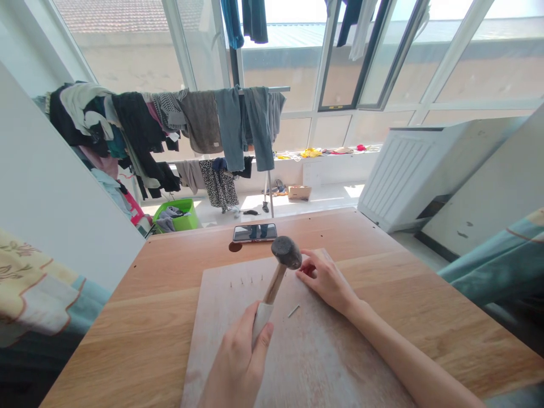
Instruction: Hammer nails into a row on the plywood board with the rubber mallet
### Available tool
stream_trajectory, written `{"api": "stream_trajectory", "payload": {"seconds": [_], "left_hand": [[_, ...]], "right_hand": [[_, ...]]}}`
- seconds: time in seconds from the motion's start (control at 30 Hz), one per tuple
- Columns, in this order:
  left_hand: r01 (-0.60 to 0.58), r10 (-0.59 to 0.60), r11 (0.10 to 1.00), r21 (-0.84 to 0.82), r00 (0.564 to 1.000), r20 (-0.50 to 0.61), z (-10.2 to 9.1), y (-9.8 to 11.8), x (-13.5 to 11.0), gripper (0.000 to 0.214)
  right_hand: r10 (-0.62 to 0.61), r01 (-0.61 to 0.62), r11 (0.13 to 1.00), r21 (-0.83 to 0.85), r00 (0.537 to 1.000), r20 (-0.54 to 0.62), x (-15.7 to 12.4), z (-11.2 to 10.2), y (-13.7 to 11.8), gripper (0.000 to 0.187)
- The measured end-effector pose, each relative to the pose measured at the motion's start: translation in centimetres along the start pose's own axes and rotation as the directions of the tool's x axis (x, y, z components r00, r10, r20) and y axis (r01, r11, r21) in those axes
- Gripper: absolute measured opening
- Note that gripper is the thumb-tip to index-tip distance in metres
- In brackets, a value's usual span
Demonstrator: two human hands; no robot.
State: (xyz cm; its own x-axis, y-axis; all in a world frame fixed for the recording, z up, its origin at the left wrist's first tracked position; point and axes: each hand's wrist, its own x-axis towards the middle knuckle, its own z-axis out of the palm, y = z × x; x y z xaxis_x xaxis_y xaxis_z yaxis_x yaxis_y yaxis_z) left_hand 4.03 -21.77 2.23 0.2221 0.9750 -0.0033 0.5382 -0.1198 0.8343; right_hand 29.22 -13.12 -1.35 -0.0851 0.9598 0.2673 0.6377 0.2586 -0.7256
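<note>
My left hand (242, 345) is wrapped round the pale grip of a mallet (287, 253) with a wooden shaft and a dark head. The mallet is raised over a whitish board (238, 340), its head close to my right hand (321, 279). Over the back part of the board, my right hand has thumb and fingers curled together; what they may pinch is too small to make out. Several thin nails (242, 281) stand upright in a row at the board's back left. A loose nail (294, 310) lies flat between my hands.
The board lies on a wooden table (127, 317). A phone (255, 232) and a dark round spot (235, 247) are beyond it. Past the table stand a laundry rack with clothes (204, 130), a green basket (187, 212) and a white cabinet-like unit (408, 170). Curtains hang at both sides.
</note>
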Motion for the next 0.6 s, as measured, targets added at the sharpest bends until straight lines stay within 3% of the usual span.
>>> {"api": "stream_trajectory", "payload": {"seconds": [0.23,0.47,0.6], "left_hand": [[-0.048,0.049,0.999,-0.020,0.996,0.074,0.3,1.6,0.8,0.041],[-0.028,0.027,1.000,0.001,0.998,0.061,0.4,1.0,1.0,0.040],[-0.038,0.036,0.999,0.018,0.996,0.082,0.3,1.0,1.1,0.040]], "right_hand": [[0.019,-0.019,1.000,-0.019,1.000,-0.006,0.0,-0.4,-0.4,0.029],[0.017,-0.017,1.000,-0.005,1.000,-0.007,0.1,-0.2,0.0,0.044],[0.021,-0.021,1.000,-0.005,1.000,0.001,0.1,-0.2,-0.1,0.044]]}}
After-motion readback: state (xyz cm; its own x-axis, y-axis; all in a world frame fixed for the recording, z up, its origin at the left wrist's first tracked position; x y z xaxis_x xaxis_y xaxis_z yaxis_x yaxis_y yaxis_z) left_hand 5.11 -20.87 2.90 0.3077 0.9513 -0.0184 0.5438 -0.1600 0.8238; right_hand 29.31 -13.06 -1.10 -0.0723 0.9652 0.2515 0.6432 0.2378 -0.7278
